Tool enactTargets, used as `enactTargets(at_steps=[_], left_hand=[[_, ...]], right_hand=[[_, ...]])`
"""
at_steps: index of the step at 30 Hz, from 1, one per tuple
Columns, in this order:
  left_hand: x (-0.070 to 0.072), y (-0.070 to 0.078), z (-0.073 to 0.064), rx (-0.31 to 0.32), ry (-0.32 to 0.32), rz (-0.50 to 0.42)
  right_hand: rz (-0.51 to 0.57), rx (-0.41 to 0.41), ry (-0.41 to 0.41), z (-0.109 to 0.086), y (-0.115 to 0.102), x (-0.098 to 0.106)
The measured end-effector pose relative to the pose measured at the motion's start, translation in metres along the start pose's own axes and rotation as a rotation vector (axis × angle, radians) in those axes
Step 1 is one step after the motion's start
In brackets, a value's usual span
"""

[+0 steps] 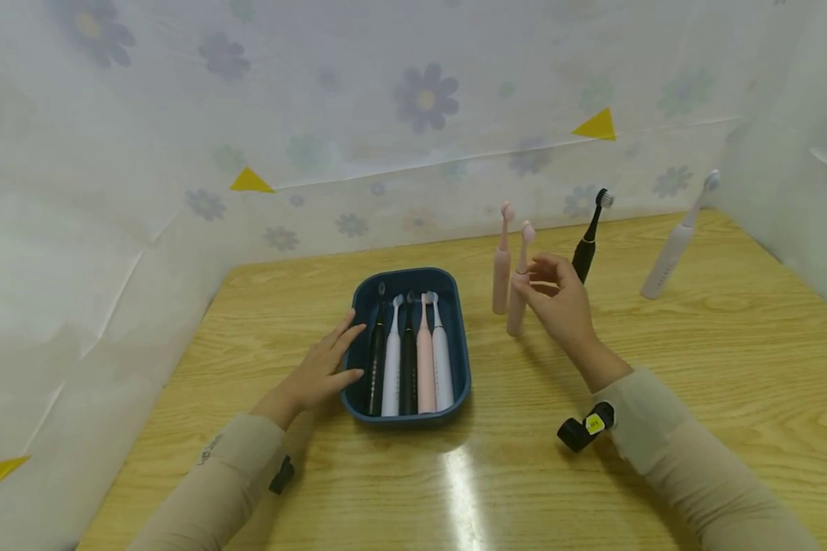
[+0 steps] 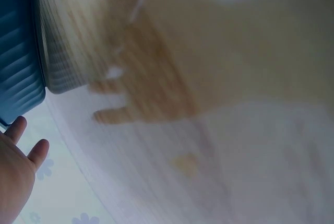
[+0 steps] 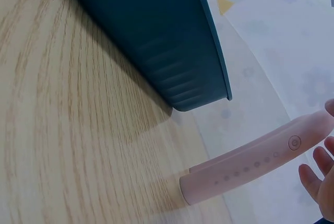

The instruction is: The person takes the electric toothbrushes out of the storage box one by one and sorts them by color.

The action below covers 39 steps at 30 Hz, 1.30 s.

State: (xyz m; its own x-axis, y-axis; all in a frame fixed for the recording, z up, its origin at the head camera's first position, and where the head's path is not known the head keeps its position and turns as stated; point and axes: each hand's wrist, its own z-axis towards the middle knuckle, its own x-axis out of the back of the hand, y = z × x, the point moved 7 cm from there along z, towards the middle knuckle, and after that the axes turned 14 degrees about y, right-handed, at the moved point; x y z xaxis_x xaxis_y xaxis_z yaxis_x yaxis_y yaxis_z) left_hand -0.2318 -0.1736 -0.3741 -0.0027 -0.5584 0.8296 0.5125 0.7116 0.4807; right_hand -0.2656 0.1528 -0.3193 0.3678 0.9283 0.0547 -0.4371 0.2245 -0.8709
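Upright on the table, the nearer pink electric toothbrush (image 1: 516,310) has its upper handle between the thumb and fingers of my right hand (image 1: 567,306). Its button and a row of dots show in the right wrist view, on the pink handle (image 3: 250,165). Just behind it stands a second pink toothbrush (image 1: 501,279). My left hand (image 1: 322,369) touches the left rim of a dark blue bin (image 1: 463,367), fingers spread. Several electric toothbrushes lie side by side in the bin: black (image 1: 376,371), white (image 1: 391,375) and pink (image 1: 425,371) ones, heads toward the far end.
A black toothbrush (image 1: 583,256) stands behind my right hand, partly hidden by it. Farther right stands a white toothbrush (image 1: 670,256). The wooden table (image 1: 524,490) is bounded at the back by a flower-patterned sheet (image 1: 358,115).
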Motion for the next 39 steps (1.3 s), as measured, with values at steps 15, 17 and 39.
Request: enactTargets(at_steps=[15, 17, 39], left_hand=[[-0.001, -0.002, -0.001, 0.030, -0.015, 0.005], [0.000, -0.001, -0.001, 0.030, -0.014, 0.006], [0.001, 0.001, -0.001, 0.026, -0.015, -0.012]], right_hand=[[0.021, 0.048, 0.000, -0.010, -0.020, 0.010], [0.015, 0.048, -0.010, -0.013, -0.024, 0.010], [0.075, 0.016, -0.157, -0.044, -0.031, -0.013]])
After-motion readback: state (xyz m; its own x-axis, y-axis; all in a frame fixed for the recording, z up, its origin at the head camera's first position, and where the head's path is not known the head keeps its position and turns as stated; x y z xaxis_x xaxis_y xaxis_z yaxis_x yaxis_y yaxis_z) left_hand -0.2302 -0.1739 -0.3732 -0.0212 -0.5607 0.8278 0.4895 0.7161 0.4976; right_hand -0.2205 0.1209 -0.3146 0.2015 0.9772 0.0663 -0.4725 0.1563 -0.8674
